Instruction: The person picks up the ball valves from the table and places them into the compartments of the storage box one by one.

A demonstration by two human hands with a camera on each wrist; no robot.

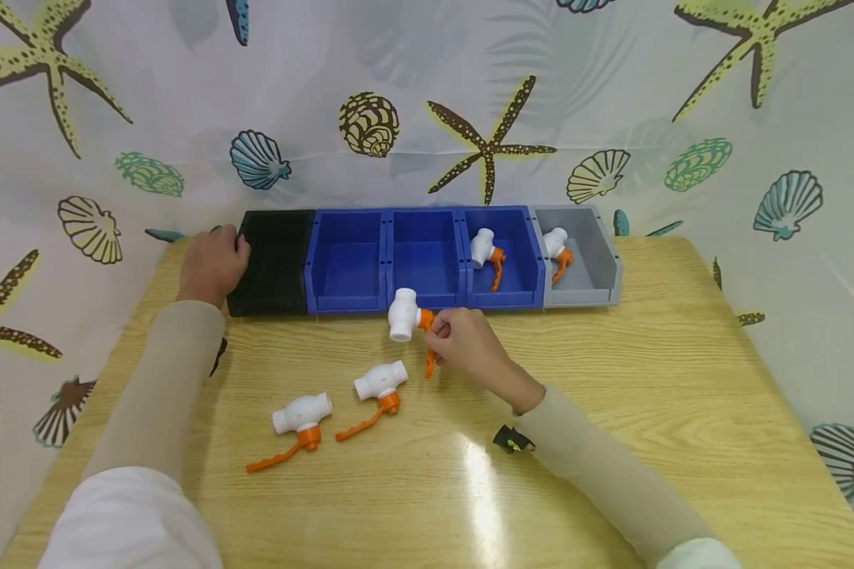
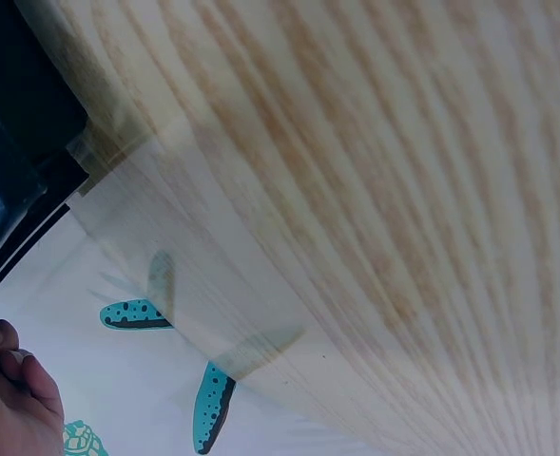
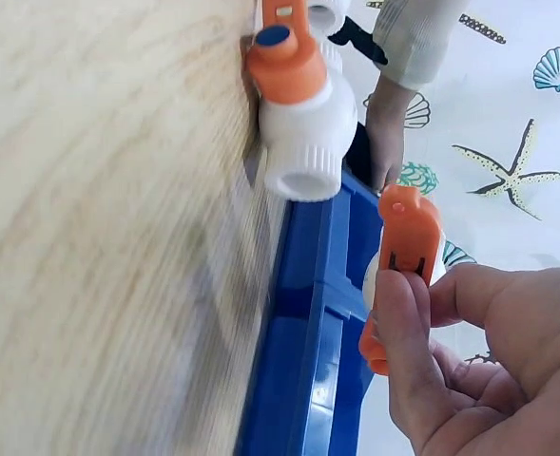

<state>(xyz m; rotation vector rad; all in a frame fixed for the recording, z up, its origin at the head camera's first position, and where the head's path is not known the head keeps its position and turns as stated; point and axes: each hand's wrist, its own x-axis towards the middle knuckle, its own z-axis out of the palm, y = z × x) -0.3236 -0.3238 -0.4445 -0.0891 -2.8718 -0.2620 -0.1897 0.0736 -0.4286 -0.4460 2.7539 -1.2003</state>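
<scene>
Right hand (image 1: pixel 464 340) pinches valve handle (image 1: pixel 429 365), near middle bin's (image 1: pixel 437 301) front edge.
Pinch steadily; left hand (image 1: pixel 212 265) grips black bin (image 1: pixel 273 265).

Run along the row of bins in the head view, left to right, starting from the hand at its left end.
Left hand → black bin → left blue bin → middle blue bin → right blue bin with a white-and-orange valve in it → gray bin with a second valve in it.

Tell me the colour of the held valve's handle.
Orange; the handle shows best in the right wrist view.
</scene>
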